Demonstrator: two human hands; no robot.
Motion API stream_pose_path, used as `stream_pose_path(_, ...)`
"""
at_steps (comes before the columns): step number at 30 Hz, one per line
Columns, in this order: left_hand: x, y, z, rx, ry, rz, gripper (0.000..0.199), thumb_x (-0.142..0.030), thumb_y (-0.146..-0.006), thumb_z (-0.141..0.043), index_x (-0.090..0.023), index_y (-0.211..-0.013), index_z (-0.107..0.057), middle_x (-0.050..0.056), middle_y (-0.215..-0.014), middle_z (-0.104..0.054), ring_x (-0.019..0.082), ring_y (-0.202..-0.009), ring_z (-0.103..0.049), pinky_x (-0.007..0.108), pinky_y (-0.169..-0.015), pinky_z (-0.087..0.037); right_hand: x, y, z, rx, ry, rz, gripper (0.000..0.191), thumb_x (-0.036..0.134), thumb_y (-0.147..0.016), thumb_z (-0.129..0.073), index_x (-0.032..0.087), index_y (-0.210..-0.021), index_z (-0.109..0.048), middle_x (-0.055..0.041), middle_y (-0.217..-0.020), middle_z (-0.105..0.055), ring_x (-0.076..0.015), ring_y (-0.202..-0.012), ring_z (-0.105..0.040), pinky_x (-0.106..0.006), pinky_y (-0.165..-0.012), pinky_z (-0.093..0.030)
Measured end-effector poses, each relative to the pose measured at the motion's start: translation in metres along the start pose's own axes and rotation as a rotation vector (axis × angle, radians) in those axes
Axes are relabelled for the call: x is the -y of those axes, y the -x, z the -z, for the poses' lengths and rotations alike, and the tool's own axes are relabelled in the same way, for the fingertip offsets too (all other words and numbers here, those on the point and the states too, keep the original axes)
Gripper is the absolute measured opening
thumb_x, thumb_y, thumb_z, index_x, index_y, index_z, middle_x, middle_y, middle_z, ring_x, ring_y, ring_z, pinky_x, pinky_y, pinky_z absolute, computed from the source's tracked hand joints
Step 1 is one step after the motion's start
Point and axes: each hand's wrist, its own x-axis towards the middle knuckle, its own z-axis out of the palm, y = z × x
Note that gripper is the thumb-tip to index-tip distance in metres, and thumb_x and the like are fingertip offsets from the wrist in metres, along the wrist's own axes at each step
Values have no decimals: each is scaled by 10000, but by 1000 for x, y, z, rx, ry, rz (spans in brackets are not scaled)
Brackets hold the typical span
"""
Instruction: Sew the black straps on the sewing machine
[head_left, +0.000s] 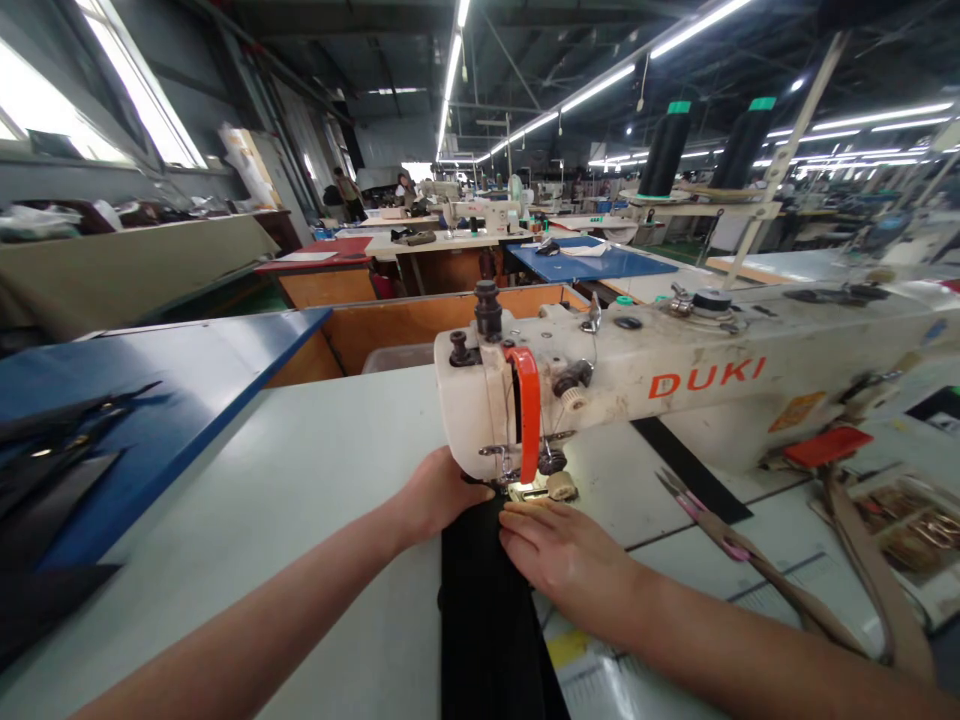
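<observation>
A long black fabric piece [487,620] runs from the bottom edge up to the needle area of a white sewing machine [622,370] with a red-orange guard. My left hand [439,495] grips the fabric's left edge beside the machine head, thumb on top, its other fingers partly hidden. On the fabric's right side, just in front of the lit presser foot [529,490], my right hand [559,555] lies flat with fingers extended and pressing down. Scissors with pink on the handles [739,550] rest on the table at the right, near a black strip [690,470].
Dark pieces lie on a blue table [217,380] at the left. At the right are a red-topped lever [829,447] and a tray of metal parts [911,520]. Black thread cones [665,150] stand behind the machine. People appear far back.
</observation>
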Motion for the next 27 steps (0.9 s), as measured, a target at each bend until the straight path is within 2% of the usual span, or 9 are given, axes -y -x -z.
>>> stream_pose_path(7, 6, -3, -1, 8, -33, 4, 307, -221, -651, -624, -170, -941, -708, 39, -975, -752, 292, -988, -668, 350, -834, -538, -2, -2, 1, 22, -10, -28, 148, 87, -925, -544, 102, -1040, -636, -121, -1165, -658, -201, -1085, -607, -327, -998, -454)
stream_pose_path(14, 4, -3, -1, -13, -77, 11, 205, -226, -660, -627, -167, -841, -700, 28, -822, -752, 290, -928, -682, 355, -820, -538, -2, -5, 6, 37, 0, -21, 109, 98, -924, -547, 107, -976, -642, -116, -1124, -666, -211, -1069, -604, -346, -1033, -413)
stream_pose_path(21, 3, -4, -4, -49, -144, -1, 180, -165, -710, -656, -145, -887, -680, 40, -858, -743, 228, -825, -697, 364, -817, -534, -3, -6, 7, 44, 15, -17, 117, 103, -930, -543, 106, -967, -654, -125, -1127, -661, -216, -1057, -600, -364, -1026, -412)
stream_pose_path(25, -1, 5, -6, -125, -217, 0, 119, -167, -749, -632, -144, -860, -664, 55, -846, -728, 242, -831, -694, 389, -819, -543, -3, -7, 6, 40, 10, -7, 112, 97, -924, -552, 102, -962, -658, -128, -1122, -663, -220, -1059, -598, -368, -1027, -407)
stream_pose_path(27, -5, 24, -8, -209, -272, -7, 130, -178, -774, -591, -140, -882, -651, 104, -960, -714, 291, -957, -668, 447, -884, -520, -3, -7, 6, 33, 10, -9, 115, 92, -921, -554, 96, -971, -658, -131, -1114, -666, -223, -1057, -600, -368, -1021, -412)
